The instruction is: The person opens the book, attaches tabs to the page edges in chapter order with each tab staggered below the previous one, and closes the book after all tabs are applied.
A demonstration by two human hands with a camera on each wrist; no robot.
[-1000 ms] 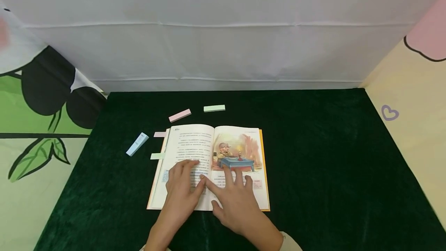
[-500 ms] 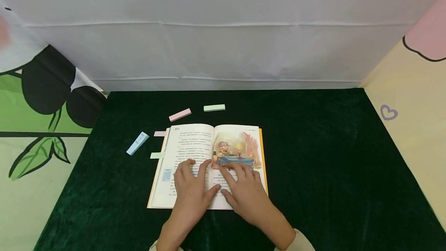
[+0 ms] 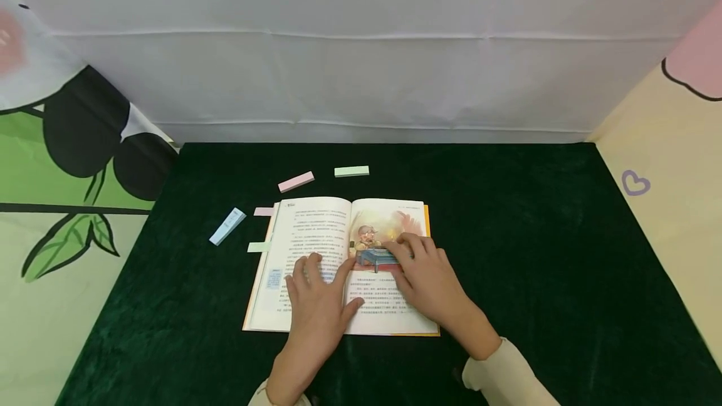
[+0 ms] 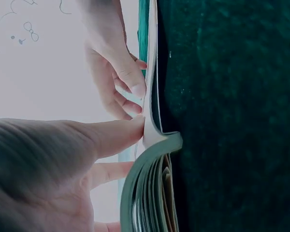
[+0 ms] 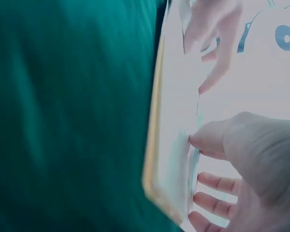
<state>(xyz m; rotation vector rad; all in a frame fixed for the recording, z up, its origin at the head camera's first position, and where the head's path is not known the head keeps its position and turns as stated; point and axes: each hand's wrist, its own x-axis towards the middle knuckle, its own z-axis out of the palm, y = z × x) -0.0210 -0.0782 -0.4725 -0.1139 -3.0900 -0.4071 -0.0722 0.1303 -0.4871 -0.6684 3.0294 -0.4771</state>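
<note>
An open book lies on the green cloth, with text on its left page and a colour picture on the right page. My left hand rests its spread fingers on the lower left page, with the thumb across the centre fold. My right hand touches the right page at the picture, covering part of it and the page's outer edge. In the left wrist view, the thumb of the left hand presses by the spine of the book. The fingertips of the right hand touch the page in the right wrist view.
A pink tab and a green tab stick out from the book's left edge. Around it lie a blue sticky-note strip, a pink strip and a green strip. A white cloth wall stands behind.
Both hands were close together over the lower pages. The right hand has moved up and right onto the picture; the left has shifted slightly right, its thumb now over the fold.
</note>
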